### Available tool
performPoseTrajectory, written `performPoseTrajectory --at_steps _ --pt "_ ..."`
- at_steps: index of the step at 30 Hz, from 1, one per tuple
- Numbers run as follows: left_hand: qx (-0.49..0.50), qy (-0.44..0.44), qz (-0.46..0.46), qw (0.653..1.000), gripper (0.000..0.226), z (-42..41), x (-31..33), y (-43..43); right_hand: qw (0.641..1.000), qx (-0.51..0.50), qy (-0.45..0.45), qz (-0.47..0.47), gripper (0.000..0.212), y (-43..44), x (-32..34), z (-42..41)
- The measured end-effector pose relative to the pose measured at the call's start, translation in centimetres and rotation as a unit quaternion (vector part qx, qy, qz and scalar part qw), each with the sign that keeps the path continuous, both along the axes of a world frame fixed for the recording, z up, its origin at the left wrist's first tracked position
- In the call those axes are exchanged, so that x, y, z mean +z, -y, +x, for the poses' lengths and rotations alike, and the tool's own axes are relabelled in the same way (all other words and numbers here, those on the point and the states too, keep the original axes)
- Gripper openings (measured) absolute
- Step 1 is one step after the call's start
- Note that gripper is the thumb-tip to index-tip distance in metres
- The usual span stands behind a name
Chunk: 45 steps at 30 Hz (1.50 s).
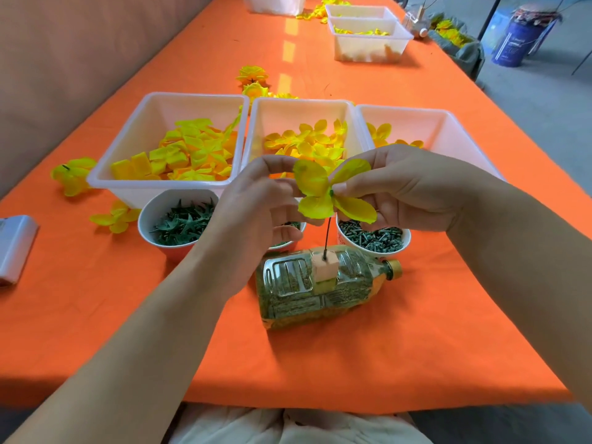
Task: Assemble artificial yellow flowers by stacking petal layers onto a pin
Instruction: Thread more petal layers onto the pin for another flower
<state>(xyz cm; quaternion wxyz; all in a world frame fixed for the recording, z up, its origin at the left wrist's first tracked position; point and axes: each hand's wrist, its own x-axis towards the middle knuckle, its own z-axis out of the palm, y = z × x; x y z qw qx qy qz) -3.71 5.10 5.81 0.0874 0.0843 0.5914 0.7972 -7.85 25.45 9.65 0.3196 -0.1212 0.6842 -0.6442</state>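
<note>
The pin [328, 233] stands upright in a foam block [325, 269] on the bottle [298, 293]. At its top, the left hand [256, 216] pinches the petal layer [312, 182] from 9 o'clock, the right hand [403, 190] from 3 o'clock. Best keep the centre hole over the tip and press down evenly.

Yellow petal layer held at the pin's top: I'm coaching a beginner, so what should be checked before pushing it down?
1. Grip: left hand and right hand pinch the yellow fabric petal layer: ok.
2. Thin dark pin stands in the orange foam block: ok.
3. Pin through the layer's centre hole: cannot tell.
4. Clear plastic bottle lies under the block: ok.
5. Middle white plastic tub holds more petals: ok.
</note>
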Motion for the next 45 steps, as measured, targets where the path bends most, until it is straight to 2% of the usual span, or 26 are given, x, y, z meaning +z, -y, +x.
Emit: performPoseTrajectory --at_steps 4,7,11,12,17,20,23,26,29,31,36,45 --pt "0.01 0.02 -0.053 0.998 0.044 0.1 0.7 -0.7 1.0 0.008 -0.022 0.016 0.007 0.4 0.1 0.2" --pt "-0.014 0.061 -0.041 0.997 0.039 -0.1 0.7 -0.7 0.999 -0.002 -0.037 0.018 0.003 0.7 0.1 0.3" --pt "-0.042 0.128 -0.003 0.991 0.067 -0.4 1.1 -0.7 0.997 -0.019 -0.064 0.041 0.011 0.8 0.2 0.5" --pt "-0.044 0.13 -0.003 0.991 0.067 -0.5 1.1 -0.7 0.995 -0.031 -0.079 0.053 0.015 0.8 0.2 0.5" --pt "-0.047 0.135 0.01 0.99 0.019 -0.6 1.0 -1.1 0.978 -0.063 -0.178 0.095 0.007 1.3 0.7 1.0" --pt "-0.034 0.134 0.019 0.99 0.015 -0.5 0.9 -1.4 0.972 -0.054 -0.203 0.102 0.011 1.1 1.3 1.1" --pt "-0.023 0.132 0.019 0.991 0.014 -0.5 0.9 -1.3 0.977 -0.039 -0.193 0.088 0.007 0.9 1.3 1.0" --pt "-0.007 0.109 0.006 0.994 0.029 -0.4 1.0 -1.2 0.983 -0.041 -0.165 0.063 0.008 0.6 1.0 0.9" --pt "0.013 0.072 -0.009 0.997 0.026 -0.1 1.1 -1.4 0.987 -0.054 -0.145 0.048 0.007 0.6 0.8 0.9" --pt "0.029 0.059 -0.02 0.998 0.026 0.0 1.3 -1.6 0.986 -0.059 -0.148 0.048 0.006 0.6 0.8 0.8" --pt "0.048 0.03 -0.041 0.998 0.041 0.1 1.6 -1.6 0.984 -0.047 -0.161 0.068 0.009 0.6 0.8 0.9" --pt "0.042 0.006 -0.075 0.996 0.032 -0.3 1.9 -0.9 0.995 -0.036 -0.095 0.023 0.01 0.6 0.4 0.6"
